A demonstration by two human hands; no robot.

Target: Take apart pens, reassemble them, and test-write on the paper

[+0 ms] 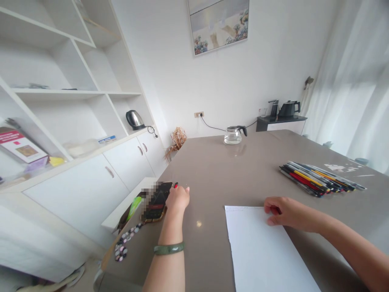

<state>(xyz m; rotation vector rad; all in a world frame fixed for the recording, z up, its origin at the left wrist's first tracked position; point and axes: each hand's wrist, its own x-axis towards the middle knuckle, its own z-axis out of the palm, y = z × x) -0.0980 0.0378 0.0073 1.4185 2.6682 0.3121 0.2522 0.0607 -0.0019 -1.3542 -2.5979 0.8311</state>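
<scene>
Resting low and centre-left in the frame, left hand [178, 198] is curled shut on the table [227, 170], fist round a red pen [175, 185] whose tip pokes out above the knuckles. Green bracelet [169, 248] on that wrist. Phone [156, 202] lies touching the hand's left side, near the table's left edge, screen partly blurred. String of beads [125, 242] lies below the phone along the same edge, with a green packet [134, 207] just past the edge. Right hand [284, 211], lower right of centre, sits on the top right corner of a white sheet of paper [264, 251], fingers bent under, thumb on the sheet; a spot of red shows under the fingers, and I cannot tell whether it grips anything. Paper lies flat and blank, running off the bottom of the frame. Row of pens [319, 178] at middle right, laid side by side, well apart from both hands. Glass jug [233, 135] stands upright at the far end of the table, upper centre. Steel kettle [134, 119] on the white shelf unit [91, 93], upper left. Black kettle set [285, 109] on a low cabinet by the far wall. Painting [219, 24] at top centre, curtain [358, 81] at right.
</scene>
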